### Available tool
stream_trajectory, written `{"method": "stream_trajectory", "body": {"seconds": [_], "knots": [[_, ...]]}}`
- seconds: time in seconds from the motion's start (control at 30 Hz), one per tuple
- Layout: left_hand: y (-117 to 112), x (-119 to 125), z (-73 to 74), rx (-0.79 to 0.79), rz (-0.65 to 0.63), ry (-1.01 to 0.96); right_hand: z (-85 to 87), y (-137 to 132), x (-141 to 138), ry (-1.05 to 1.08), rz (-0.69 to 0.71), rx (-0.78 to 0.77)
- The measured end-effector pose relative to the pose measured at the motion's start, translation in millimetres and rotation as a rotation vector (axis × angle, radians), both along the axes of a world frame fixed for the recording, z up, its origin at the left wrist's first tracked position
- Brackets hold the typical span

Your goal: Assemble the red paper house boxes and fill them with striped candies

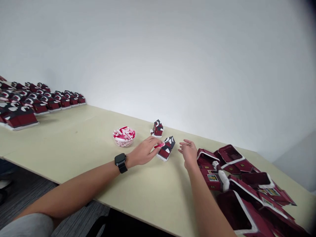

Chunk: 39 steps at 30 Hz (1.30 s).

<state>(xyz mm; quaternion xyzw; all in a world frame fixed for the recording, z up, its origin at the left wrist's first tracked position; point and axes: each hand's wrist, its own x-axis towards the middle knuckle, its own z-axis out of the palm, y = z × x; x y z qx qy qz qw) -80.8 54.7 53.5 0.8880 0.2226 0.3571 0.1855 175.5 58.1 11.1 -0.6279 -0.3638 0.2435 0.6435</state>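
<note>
My left hand (148, 150), with a black watch on its wrist, pinches a small red-and-white piece (160, 144) between thumb and fingers. The piece is at the left side of a small model house (167, 147) with dark red walls and a snow-patched dark roof, which sits tilted on the table. Just right of that house, my right hand (188, 152) is empty with its fingers apart. A second model house (158, 128) stands behind. To the left, a clear bowl (124, 144) is filled with similar red-and-white pieces, too small to name.
Rows of finished-looking model houses (50, 101) line the far left of the pale table (143, 194). Several open, hollow dark red house shells (237, 168) lie piled at the right. A white wall (160, 65) runs along the table's back edge.
</note>
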Motion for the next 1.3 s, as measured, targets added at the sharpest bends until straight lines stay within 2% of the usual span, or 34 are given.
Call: {"method": "stream_trajectory", "body": {"seconds": [0.13,0.3,0.43,0.53,0.63,0.7,0.8,0.9,1.0,1.1,1.2,1.3], "knots": [[-3.8,4.7,-7.5,-0.034,0.002,0.045,6.2,-4.6,-13.6,-0.121,0.031,0.009],[8.7,3.7,-17.8,-0.156,0.039,-0.033,15.3,-18.4,-32.7,-0.368,0.011,0.024],[19.9,2.0,-21.4,-0.166,0.09,-0.11,38.8,-12.8,-50.0,-0.632,0.015,0.044],[25.2,2.4,-24.2,-0.209,0.085,-0.187,69.7,21.3,-62.0,-0.857,0.089,-0.044],[27.7,2.6,-27.7,-0.294,0.115,-0.261,99.2,73.7,-72.4,-0.96,0.158,-0.246],[29.0,1.8,-30.1,-0.356,0.142,-0.3,110.2,106.8,-80.0,-0.988,0.215,-0.412],[32.0,-0.9,-33.5,-0.386,0.162,-0.305,108.7,139.5,-93.9,-1.02,0.306,-0.624],[35.4,-3.4,-36.1,-0.366,0.193,-0.285,96.7,150.1,-106.8,-1.068,0.336,-0.676],[37.9,-4.3,-37.0,-0.363,0.213,-0.335,95.7,144.3,-113.2,-1.078,0.311,-0.59],[38.5,-5.2,-33.0,-0.346,0.253,-0.385,111.9,121.1,-107.6,-1.015,0.252,-0.424],[34.6,-8.4,-20.8,-0.267,0.282,-0.395,128.1,75.4,-87.5,-0.895,0.19,-0.252],[26.5,-13.2,-4.9,-0.122,0.254,-0.436,126.4,15.1,-62.7,-0.701,0.156,-0.1]]}}
